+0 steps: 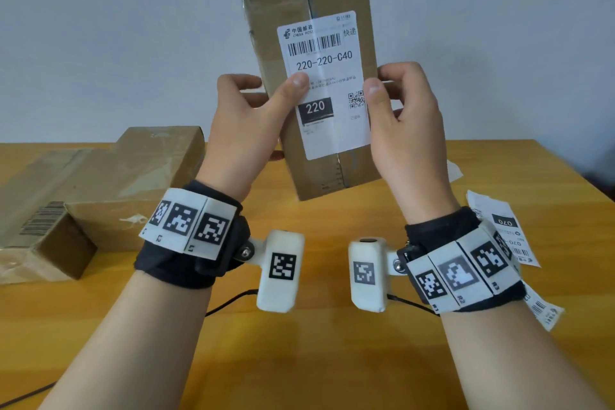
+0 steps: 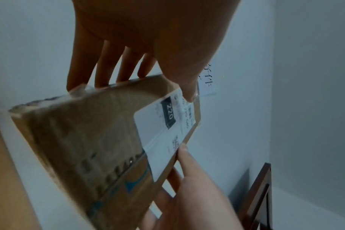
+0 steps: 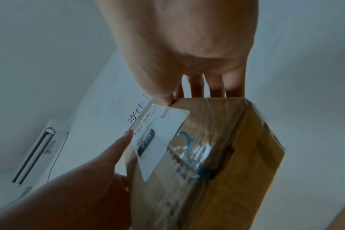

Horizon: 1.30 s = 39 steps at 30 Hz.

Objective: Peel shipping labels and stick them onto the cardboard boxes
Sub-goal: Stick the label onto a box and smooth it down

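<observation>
A taped brown cardboard box [image 1: 283, 27] is held upright in the air above the wooden table. A white shipping label [image 1: 326, 83] marked 220-220-C40 lies on its front face. My left hand [image 1: 253, 110] grips the box's left edge, its thumb pressing the label's left side. My right hand [image 1: 402, 113] grips the right edge, thumb on the label's right side. In the left wrist view the label [image 2: 161, 137] lies on the box [image 2: 85, 137], and its lower corner looks slightly lifted. The right wrist view shows the label [image 3: 158, 137] on the box [image 3: 226, 163] too.
Two more cardboard boxes [image 1: 100, 183] lie on the wooden table [image 1: 332, 359] at the left. Loose label sheets [image 1: 499, 226] lie at the right, partly behind my right wrist. A cable [image 1: 229, 303] trails from the left wrist. A pale wall stands behind the table.
</observation>
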Tool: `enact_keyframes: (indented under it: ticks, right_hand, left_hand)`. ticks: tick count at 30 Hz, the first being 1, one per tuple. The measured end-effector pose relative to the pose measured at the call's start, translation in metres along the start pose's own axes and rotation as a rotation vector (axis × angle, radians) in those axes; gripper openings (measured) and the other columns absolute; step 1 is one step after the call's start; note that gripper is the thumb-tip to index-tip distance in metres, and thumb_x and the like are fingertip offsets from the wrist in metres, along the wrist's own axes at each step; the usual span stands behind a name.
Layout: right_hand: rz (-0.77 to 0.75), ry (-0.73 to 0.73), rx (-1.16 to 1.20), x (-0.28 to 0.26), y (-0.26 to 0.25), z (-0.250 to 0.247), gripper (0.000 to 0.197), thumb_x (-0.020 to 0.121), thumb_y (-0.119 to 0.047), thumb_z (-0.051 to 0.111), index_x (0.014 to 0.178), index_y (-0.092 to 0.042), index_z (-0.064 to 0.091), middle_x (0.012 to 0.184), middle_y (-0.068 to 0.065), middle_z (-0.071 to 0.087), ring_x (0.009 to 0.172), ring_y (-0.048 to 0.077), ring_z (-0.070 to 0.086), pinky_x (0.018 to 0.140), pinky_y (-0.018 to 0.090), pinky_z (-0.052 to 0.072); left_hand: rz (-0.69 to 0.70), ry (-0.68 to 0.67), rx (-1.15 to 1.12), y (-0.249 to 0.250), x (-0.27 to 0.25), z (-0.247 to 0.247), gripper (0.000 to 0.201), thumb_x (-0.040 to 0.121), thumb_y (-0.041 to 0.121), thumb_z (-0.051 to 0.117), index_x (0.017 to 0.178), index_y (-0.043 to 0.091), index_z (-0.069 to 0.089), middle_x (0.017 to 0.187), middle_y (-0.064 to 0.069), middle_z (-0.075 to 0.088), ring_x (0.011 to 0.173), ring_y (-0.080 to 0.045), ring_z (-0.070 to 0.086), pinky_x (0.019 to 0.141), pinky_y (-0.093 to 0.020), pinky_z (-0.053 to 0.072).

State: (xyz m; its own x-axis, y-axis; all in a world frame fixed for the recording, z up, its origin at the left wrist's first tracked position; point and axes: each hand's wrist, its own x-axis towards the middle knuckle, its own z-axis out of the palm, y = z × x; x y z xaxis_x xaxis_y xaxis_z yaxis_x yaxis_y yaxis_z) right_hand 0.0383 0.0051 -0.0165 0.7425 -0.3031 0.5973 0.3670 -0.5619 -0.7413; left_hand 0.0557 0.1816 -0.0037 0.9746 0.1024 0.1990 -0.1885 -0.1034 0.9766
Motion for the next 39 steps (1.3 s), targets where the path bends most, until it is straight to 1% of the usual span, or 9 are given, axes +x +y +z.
enact_keyframes:
  ticks: [2,5,10,14,20,29,32,35,39]
  right_hand:
    - [0.01,0.033,0.026,0.0,0.001,-0.001,0.006,0.107,-0.027,0.051,0.11,-0.024,0.056,0.096,-0.022,0.062,0.086,-0.011,0.062,0.064,0.013,0.047]
    - [0.04,0.048,0.074,-0.001,-0.002,-0.002,0.008,0.108,-0.029,0.05,0.112,-0.023,0.053,0.098,-0.02,0.061,0.084,-0.016,0.062,0.061,0.011,0.049]
    - [0.049,0.065,0.083,-0.009,-0.012,0.004,0.043,0.099,-0.055,0.059,0.112,-0.02,0.036,0.106,-0.01,0.065,0.086,0.002,0.072,0.06,0.023,0.061]
    - [0.016,0.105,0.082,-0.012,-0.011,0.005,0.063,0.088,-0.06,0.069,0.112,-0.016,0.03,0.111,-0.011,0.06,0.096,-0.004,0.068,0.062,0.014,0.056]
    - [0.01,0.16,0.144,-0.009,-0.008,0.004,0.059,0.09,-0.054,0.071,0.111,-0.015,0.032,0.111,-0.006,0.063,0.097,0.001,0.07,0.065,0.015,0.057]
    - [0.058,0.192,0.177,-0.006,-0.002,0.004,0.037,0.106,-0.047,0.048,0.103,-0.015,0.031,0.096,-0.002,0.065,0.08,0.009,0.075,0.054,0.027,0.06]
    - [0.091,0.211,0.164,-0.005,-0.002,0.004,0.03,0.108,-0.049,0.041,0.098,-0.021,0.034,0.095,0.003,0.068,0.078,0.012,0.074,0.056,0.035,0.062]
    - [0.099,0.196,0.165,-0.005,-0.004,0.004,0.027,0.108,-0.048,0.04,0.092,-0.027,0.035,0.093,0.003,0.068,0.076,0.01,0.073,0.055,0.029,0.06]
    - [0.083,0.105,0.128,-0.009,-0.004,0.006,0.047,0.099,-0.057,0.056,0.108,-0.015,0.036,0.103,-0.001,0.068,0.083,0.005,0.073,0.054,0.016,0.054]
  left_hand:
    - [-0.032,-0.034,-0.033,0.003,0.0,-0.004,0.077,0.088,0.051,0.08,0.148,0.021,0.044,0.119,-0.001,0.071,0.1,-0.009,0.077,0.067,-0.042,0.067]
    - [-0.017,-0.088,-0.032,0.006,-0.002,-0.005,0.059,0.086,0.044,0.083,0.137,0.022,0.062,0.119,-0.008,0.073,0.095,-0.011,0.079,0.066,-0.041,0.067]
    - [-0.012,-0.133,0.017,0.008,-0.008,0.003,0.058,0.082,0.045,0.086,0.129,0.023,0.06,0.109,0.001,0.071,0.087,-0.006,0.078,0.063,-0.042,0.067]
    - [0.082,-0.134,0.076,0.009,-0.012,0.005,0.06,0.08,0.049,0.088,0.129,0.024,0.062,0.114,0.007,0.069,0.092,-0.009,0.078,0.062,-0.041,0.067]
    - [0.124,-0.148,0.071,0.009,-0.013,0.006,0.057,0.081,0.043,0.089,0.129,0.024,0.066,0.113,0.004,0.07,0.093,-0.008,0.077,0.059,-0.034,0.066]
    - [0.213,-0.203,0.12,0.006,-0.008,-0.001,0.056,0.079,0.044,0.09,0.128,0.026,0.069,0.117,0.002,0.07,0.097,-0.013,0.077,0.062,-0.036,0.067]
    - [0.242,-0.22,0.134,0.004,-0.006,-0.005,0.058,0.077,0.047,0.09,0.127,0.027,0.069,0.118,0.004,0.072,0.101,-0.014,0.077,0.065,-0.037,0.067]
    - [0.249,-0.228,0.145,0.003,-0.004,-0.009,0.056,0.077,0.048,0.09,0.126,0.029,0.071,0.117,0.006,0.073,0.104,-0.011,0.076,0.067,-0.036,0.067]
    - [0.235,-0.227,0.195,0.0,-0.001,-0.009,0.063,0.07,0.059,0.088,0.125,0.034,0.072,0.113,0.009,0.073,0.1,-0.008,0.076,0.068,-0.039,0.067]
